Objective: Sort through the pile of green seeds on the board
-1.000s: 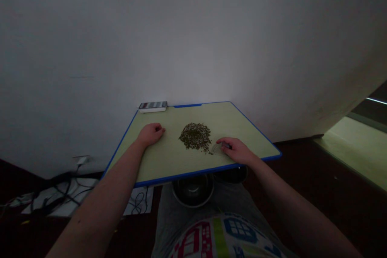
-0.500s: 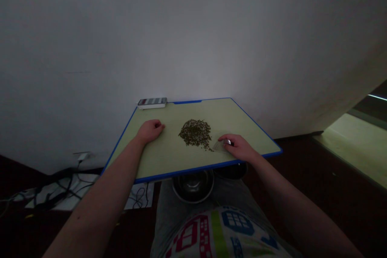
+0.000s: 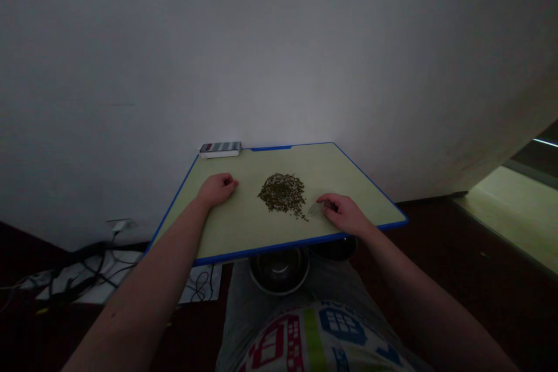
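Observation:
A loose heap of small brown-green seeds or grains (image 3: 282, 190) lies in the middle of a pale board (image 3: 244, 226) with a blue rim. Left of the heap, my left hand (image 3: 218, 188) rests on the board, its fingers curled into a loose fist; I see nothing in it. My right hand (image 3: 344, 212) is to the right of the heap, thumb and fingers closed on a small clear, ribbed, fan-shaped piece (image 3: 315, 208). That piece reaches toward a short trail of grains at the heap's near right corner. My fingers partly hide it.
A phone (image 3: 221, 147) lies on a white box (image 3: 218, 154) at the board's far left corner. Below the near edge are a metal bowl (image 3: 279, 273) and a dark bowl (image 3: 335, 249). Cables (image 3: 96, 267) run along the floor at left. A wall (image 3: 279, 58) stands behind the board.
The clear piece has turned slightly in my right hand, and its shiny glint has gone. My left hand and the heap look the same; the view has shifted a little.

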Action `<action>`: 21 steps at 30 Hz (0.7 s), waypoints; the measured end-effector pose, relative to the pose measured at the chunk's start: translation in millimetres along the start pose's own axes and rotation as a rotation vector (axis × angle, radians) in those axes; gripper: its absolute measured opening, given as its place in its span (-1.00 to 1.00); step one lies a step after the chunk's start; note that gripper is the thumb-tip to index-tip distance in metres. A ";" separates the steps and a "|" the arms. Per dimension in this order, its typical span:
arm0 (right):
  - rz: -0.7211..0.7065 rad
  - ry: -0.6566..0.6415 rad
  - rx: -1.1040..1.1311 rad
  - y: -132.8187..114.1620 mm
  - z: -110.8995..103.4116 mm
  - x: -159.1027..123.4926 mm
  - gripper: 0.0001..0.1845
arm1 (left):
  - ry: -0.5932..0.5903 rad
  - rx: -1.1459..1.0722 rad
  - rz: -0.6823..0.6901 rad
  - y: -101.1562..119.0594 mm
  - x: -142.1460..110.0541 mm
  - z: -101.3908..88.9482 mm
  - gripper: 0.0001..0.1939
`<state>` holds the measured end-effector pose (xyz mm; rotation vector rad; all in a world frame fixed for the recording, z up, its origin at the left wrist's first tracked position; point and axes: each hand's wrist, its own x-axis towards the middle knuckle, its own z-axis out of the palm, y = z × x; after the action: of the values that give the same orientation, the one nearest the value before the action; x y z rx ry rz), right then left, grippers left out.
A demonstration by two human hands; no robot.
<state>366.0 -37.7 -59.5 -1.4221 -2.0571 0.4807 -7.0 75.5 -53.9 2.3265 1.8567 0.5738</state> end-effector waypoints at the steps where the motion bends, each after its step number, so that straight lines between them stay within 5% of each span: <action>1: -0.002 -0.005 0.005 -0.3 -0.2 -0.3 -0.67 | 0.000 0.002 0.000 0.0 0.2 -0.1 -0.63; 12: -0.038 -0.070 -0.008 -10.7 -2.5 -1.5 -0.66 | -0.003 0.008 0.003 1.2 0.7 -0.6 -0.63; 21: 0.007 0.025 -0.013 -5.0 1.2 0.0 -0.69 | -0.007 0.000 -0.008 4.2 -1.6 -3.3 -0.63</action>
<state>361.7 -39.4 -57.5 -1.4357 -2.0401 0.4512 -4.7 72.4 -49.8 2.3165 1.8623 0.5636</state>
